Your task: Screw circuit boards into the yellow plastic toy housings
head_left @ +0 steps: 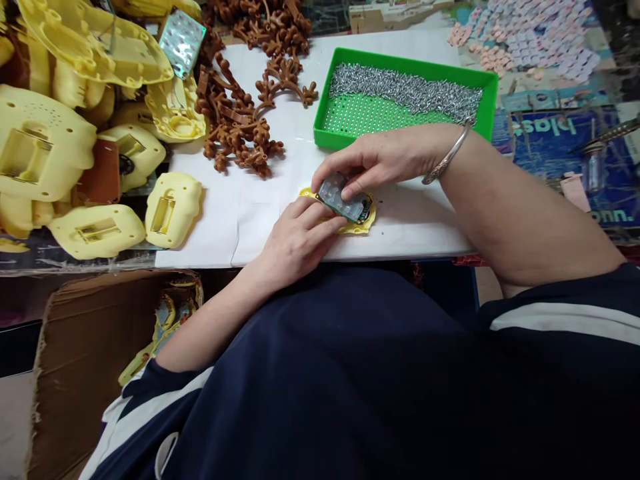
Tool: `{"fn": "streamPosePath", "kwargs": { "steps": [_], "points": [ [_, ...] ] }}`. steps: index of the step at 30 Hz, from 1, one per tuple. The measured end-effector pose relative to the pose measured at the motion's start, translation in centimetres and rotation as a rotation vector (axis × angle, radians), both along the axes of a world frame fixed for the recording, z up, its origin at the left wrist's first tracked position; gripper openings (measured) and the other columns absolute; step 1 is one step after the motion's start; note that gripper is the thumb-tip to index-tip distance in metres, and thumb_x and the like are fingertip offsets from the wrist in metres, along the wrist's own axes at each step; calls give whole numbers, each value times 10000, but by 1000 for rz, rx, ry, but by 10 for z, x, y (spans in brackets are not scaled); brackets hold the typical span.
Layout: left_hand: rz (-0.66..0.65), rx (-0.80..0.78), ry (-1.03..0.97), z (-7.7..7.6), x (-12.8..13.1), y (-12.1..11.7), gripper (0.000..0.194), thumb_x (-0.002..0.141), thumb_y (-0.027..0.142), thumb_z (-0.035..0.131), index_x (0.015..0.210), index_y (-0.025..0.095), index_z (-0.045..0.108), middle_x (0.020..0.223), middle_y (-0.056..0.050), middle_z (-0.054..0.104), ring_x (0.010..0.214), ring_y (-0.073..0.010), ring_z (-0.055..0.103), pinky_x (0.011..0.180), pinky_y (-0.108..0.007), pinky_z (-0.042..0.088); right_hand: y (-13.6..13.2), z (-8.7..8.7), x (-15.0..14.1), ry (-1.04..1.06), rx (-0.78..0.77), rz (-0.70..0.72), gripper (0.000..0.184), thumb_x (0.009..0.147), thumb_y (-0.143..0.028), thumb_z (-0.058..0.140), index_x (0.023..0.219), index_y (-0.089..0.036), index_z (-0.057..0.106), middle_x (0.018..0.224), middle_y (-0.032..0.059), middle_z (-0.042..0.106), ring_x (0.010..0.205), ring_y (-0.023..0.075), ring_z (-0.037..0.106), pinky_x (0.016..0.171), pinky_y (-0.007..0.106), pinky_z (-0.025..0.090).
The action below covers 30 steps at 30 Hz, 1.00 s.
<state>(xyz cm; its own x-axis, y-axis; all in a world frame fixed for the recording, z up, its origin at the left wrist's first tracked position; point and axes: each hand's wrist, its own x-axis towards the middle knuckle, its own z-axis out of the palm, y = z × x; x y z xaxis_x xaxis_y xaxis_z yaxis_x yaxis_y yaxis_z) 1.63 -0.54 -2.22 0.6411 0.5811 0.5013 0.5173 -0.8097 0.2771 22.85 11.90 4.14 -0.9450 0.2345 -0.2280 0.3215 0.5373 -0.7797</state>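
1 head-worn camera, facing forward and down, near white tabletop (215, 227).

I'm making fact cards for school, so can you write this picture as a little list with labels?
Left hand: fingers at the edge of the board
Right hand: thumb and fingers on the board
Under the board: yellow shell
Green tray: small metal pieces, likely screws
On the left: more shells, brown parts
Far right: small pale pieces
Low left: cardboard box
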Motion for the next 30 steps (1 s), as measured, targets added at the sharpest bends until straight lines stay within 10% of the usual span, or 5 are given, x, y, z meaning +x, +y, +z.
{"fn": "streamPosePath", "kwargs": {
  "steps": [11,18,30],
  "points": [
    [220,108,-226,-6,0,-14,204,954,299,670,1072,220,523,911,-39,653,879,-201,589,787,-345,514,-14,12,-11,-69,298,-56,489,963,-344,608,1439,-253,539,981,12,711,911,168,611,779,262,391],
    [307,-55,-148,-5,-18,-5,757,918,571,662,1507,233,327,1362,-173,562,1216,-307,575,973,-459,515,-22,9,-17,-58,344,-125,506,919,-289,670,1393,-239,502,940,10,699,888,174,615,753,267,386],
    [299,-143,-155,-9,-15,-9,955,926,653,592,1605,146,150,1198,-166,635,986,-252,595,845,-373,510,-45,10,-27,-162,501,-253,276,883,-273,702,1141,-186,659,896,41,713,817,185,610,690,282,362]
  ]
}}
